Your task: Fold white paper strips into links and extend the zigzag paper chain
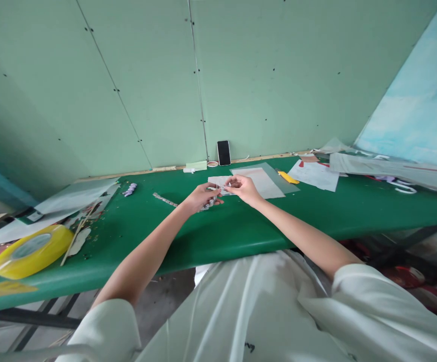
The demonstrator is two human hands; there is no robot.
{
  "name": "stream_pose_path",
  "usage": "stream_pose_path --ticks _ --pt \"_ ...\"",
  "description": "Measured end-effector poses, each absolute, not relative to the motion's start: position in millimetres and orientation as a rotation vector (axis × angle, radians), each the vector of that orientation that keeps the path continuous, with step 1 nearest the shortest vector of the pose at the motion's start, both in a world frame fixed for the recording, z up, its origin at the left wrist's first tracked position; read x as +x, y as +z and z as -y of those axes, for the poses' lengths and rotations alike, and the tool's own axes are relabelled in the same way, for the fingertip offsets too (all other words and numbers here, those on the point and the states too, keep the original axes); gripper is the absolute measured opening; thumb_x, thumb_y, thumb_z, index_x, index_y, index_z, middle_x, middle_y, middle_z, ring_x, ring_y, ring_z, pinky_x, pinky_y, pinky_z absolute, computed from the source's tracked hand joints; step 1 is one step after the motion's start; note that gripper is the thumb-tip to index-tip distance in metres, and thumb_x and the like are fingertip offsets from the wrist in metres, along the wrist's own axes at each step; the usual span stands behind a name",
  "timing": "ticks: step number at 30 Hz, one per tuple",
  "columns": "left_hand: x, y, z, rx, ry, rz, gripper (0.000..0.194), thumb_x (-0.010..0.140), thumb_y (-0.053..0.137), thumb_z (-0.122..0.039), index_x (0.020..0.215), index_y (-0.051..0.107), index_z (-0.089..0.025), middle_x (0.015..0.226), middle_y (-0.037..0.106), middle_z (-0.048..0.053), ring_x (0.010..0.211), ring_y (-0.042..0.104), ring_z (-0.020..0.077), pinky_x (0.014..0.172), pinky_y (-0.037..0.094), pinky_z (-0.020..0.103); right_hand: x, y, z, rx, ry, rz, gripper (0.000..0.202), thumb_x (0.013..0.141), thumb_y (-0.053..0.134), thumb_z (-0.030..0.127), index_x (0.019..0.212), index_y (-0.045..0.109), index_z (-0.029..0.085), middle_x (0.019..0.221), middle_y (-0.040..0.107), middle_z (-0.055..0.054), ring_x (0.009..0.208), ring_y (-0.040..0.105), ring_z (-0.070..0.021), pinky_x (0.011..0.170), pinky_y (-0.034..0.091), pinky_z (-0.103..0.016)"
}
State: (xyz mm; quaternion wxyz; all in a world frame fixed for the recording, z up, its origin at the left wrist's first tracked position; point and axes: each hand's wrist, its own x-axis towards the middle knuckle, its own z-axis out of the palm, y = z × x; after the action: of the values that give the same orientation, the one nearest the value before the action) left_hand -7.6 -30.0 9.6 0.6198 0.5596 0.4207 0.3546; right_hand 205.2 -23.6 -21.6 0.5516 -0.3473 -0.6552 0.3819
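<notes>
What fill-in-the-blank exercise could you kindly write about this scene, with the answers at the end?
1. Part of a pale segmented strip lies on the table beside the forearm on the person's ____ side.
2. The large tape roll's colour is ____.
3. A dark-screened ____ stands on end near the wall.

Missing words: left; yellow; phone.

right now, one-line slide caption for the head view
Left hand holds a pale segmented strip beside the right hand above a green table, a phone propped behind.
</notes>
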Motion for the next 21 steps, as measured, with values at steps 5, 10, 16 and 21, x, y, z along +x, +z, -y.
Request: stream_pose_path --ticks 5,10,16,21 --pt "-5.3 3.9 29.8 1.384 0.867 -0.964 0.046 0.082 0.090 -0.033 0.116 0.065 -0.014 0.093 0.079 0.012 0.079 0.080 0.0228 0.076 0.066 0.034 197.2 -23.3 26.0 -0.836 0.870 1.515 0.032 0.073 0.086 0.044 0.085 0.068 0.021 0.083 0.074 -0.006 0.076 0.071 -0.0232 0.070 0.058 -0.036" --pt "-1.9 0.5 32.0 1.394 0.893 -0.984 0.041 0.081 0.090 -0.032 0.107 0.065 -0.013 0.092 0.079 0.012 0.079 0.080 0.0235 0.077 0.067 0.035 191.2 -26.6 27.3 -0.880 0.753 1.515 0.026 0.074 0.082 0.040 0.083 0.065 0.021 0.081 0.071 -0.005 0.074 0.068 -0.0216 0.069 0.056 -0.035" --pt "-2.2 -4.4 30.0 1.387 0.892 -0.979 0.038 0.083 0.088 -0.029 0.106 0.062 -0.015 0.092 0.079 0.011 0.078 0.081 0.0235 0.074 0.067 0.035 192.0 -28.5 26.0 -0.925 0.739 1.513 0.024 0.072 0.079 0.036 0.083 0.064 0.021 0.079 0.069 -0.004 0.072 0.065 -0.0205 0.067 0.054 -0.033" --pt "-2.9 -11.3 25.2 1.389 0.901 -0.971 0.038 0.086 0.086 -0.029 0.106 0.058 -0.016 0.088 0.078 0.009 0.077 0.081 0.0236 0.073 0.067 0.035 193.1 -30.4 23.6 -0.969 0.710 1.515 0.023 0.070 0.078 0.034 0.082 0.064 0.021 0.075 0.067 -0.003 0.070 0.063 -0.0201 0.066 0.052 -0.033"
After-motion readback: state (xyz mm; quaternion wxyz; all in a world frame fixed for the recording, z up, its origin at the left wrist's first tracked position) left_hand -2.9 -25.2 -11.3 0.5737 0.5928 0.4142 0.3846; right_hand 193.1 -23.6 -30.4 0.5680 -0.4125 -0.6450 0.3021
